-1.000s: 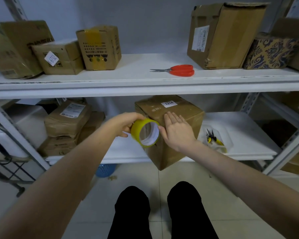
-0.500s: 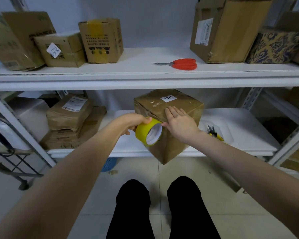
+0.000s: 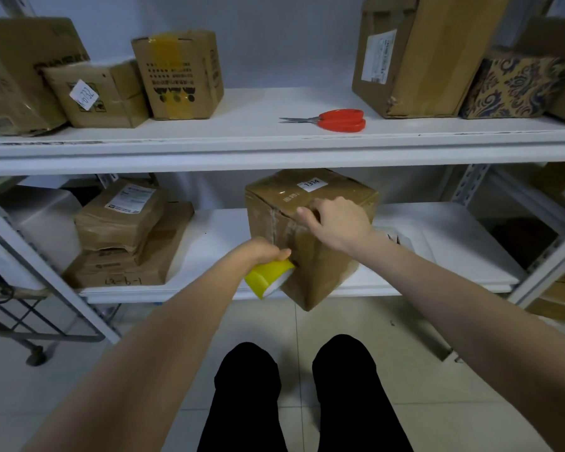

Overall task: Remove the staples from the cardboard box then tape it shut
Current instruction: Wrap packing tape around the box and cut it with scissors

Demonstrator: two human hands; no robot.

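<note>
A brown cardboard box (image 3: 320,269) with a white "1314" label stands on the lower shelf, one corner jutting over the shelf's front edge. My left hand (image 3: 263,252) grips a yellow tape roll (image 3: 266,277) pressed low against the box's left front face. On the box's top front edge rests my right hand (image 3: 335,221), fingers curled over the seam and pressing there. Clear tape glints along that seam.
Red-handled scissors (image 3: 336,120) lie on the upper shelf (image 3: 274,145) among several cardboard boxes. Stacked parcels (image 3: 124,233) fill the lower shelf's left side. A white tray (image 3: 405,239) sits behind my right arm. A metal cart (image 3: 30,308) stands at the left.
My left hand has carried the tape roll down the box's front face. My right hand has slid up onto the top edge, its fingers now curled.
</note>
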